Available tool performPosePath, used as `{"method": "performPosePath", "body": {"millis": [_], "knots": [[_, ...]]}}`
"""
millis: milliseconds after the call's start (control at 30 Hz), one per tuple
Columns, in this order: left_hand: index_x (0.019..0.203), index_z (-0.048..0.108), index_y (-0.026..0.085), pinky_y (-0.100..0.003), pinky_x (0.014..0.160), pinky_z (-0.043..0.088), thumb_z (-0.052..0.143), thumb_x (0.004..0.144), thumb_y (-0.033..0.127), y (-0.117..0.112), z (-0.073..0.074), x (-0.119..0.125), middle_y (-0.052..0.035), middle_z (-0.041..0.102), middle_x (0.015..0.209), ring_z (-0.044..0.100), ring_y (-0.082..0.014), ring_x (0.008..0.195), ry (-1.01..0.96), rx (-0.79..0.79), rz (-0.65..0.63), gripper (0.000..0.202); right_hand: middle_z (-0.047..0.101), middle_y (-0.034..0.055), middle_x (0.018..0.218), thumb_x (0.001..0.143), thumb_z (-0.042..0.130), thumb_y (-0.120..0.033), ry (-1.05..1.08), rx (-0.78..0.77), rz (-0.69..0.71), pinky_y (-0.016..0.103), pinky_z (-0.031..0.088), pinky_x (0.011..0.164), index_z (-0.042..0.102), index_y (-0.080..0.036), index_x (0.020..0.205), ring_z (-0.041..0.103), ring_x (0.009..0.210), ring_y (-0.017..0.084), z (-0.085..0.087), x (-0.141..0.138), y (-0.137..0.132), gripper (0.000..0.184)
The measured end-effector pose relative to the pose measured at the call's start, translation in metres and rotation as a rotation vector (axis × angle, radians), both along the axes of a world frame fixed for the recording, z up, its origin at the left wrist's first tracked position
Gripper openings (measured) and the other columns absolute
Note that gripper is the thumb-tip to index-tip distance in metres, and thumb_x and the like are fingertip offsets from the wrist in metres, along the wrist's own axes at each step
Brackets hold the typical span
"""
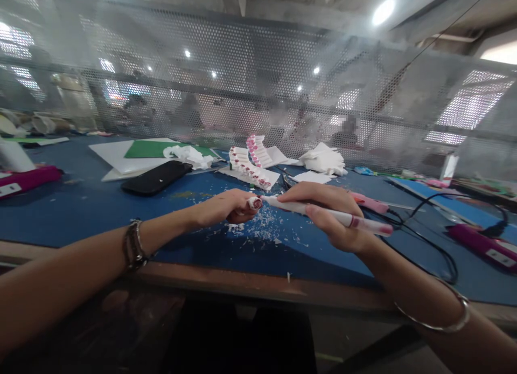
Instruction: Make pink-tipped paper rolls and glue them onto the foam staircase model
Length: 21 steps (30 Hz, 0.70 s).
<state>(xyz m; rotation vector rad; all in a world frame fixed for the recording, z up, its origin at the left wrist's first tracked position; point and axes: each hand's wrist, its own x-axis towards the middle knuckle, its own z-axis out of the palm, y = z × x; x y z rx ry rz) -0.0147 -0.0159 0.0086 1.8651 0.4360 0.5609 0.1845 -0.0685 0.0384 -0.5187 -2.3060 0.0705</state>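
Observation:
My left hand (230,206) is closed round a small white roll (254,203) whose end facing me is coloured dark red. What the roll is made of I cannot make out. In my right hand (333,212) is a white marker (343,217) with a reddish band and a clear, pink-tinted rear end. Its tip points left and meets, or nearly meets, the coloured end of the roll. Behind my hands, a row of white pieces with dark red ends (246,168) lies on paper, and a second row with pink ends (258,152) stands behind it.
White scraps (262,226) litter the blue table (194,242) beneath my hands. A black phone (157,178) and green sheet (145,149) lie left; crumpled white tissue (323,159) is at the back. A pink-handled tool (369,202), black cable (448,261) and magenta object (480,244) lie right.

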Motion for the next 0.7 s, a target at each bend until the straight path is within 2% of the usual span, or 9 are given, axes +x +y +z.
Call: {"method": "performPosePath", "body": {"millis": [100, 233, 333, 500, 700], "knots": [[0.052, 0.026, 0.019, -0.023, 0.038, 0.008, 0.038, 0.064, 0.017, -0.0020, 0.0010, 0.0003, 0.0072, 0.019, 0.043, 0.012, -0.0057, 0.039, 0.029, 0.013, 0.033, 0.017, 0.067, 0.0049, 0.085, 0.078, 0.038, -0.017, 0.002, 0.017, 0.032, 0.023, 0.046, 0.068, 0.061, -0.014, 0.092, 0.060, 0.077, 0.011, 0.0003, 0.0000, -0.0002, 0.026], [0.055, 0.029, 0.019, -0.023, 0.039, 0.010, 0.036, 0.062, 0.015, -0.0024, 0.0008, 0.0004, 0.0069, 0.020, 0.046, 0.013, -0.0063, 0.040, 0.012, 0.021, 0.020, 0.010, 0.067, 0.0047, 0.085, 0.078, 0.039, -0.015, -0.034, -0.014, 0.048, 0.022, 0.046, 0.067, 0.061, -0.014, 0.091, 0.060, 0.076, 0.010, 0.0003, 0.0002, -0.0003, 0.026], [0.056, 0.030, 0.019, -0.023, 0.039, 0.011, 0.035, 0.063, 0.015, -0.0020, 0.0005, -0.0001, 0.0064, 0.021, 0.046, 0.014, -0.0066, 0.041, 0.008, 0.049, 0.032, 0.010, 0.067, 0.0042, 0.083, 0.079, 0.038, -0.017, 0.006, -0.018, 0.031, 0.023, 0.046, 0.067, 0.062, -0.014, 0.090, 0.061, 0.075, 0.011, -0.0007, 0.0007, 0.0002, 0.026], [0.055, 0.030, 0.019, -0.023, 0.039, 0.013, 0.036, 0.064, 0.017, -0.0029, 0.0017, 0.0000, 0.0065, 0.022, 0.046, 0.015, -0.0064, 0.040, -0.002, 0.080, 0.019, 0.011, 0.067, 0.0053, 0.086, 0.078, 0.037, -0.017, -0.017, -0.010, 0.082, 0.023, 0.047, 0.068, 0.061, -0.013, 0.091, 0.061, 0.077, 0.011, -0.0007, -0.0001, -0.0001, 0.027], [0.054, 0.030, 0.019, -0.023, 0.040, 0.013, 0.036, 0.063, 0.019, -0.0042, 0.0015, 0.0011, 0.0064, 0.023, 0.047, 0.016, -0.0067, 0.041, 0.026, 0.104, 0.047, 0.010, 0.067, 0.0054, 0.084, 0.080, 0.037, -0.019, 0.001, -0.030, 0.046, 0.024, 0.047, 0.066, 0.062, -0.014, 0.089, 0.061, 0.075, 0.012, 0.0004, -0.0007, -0.0019, 0.028]]}}
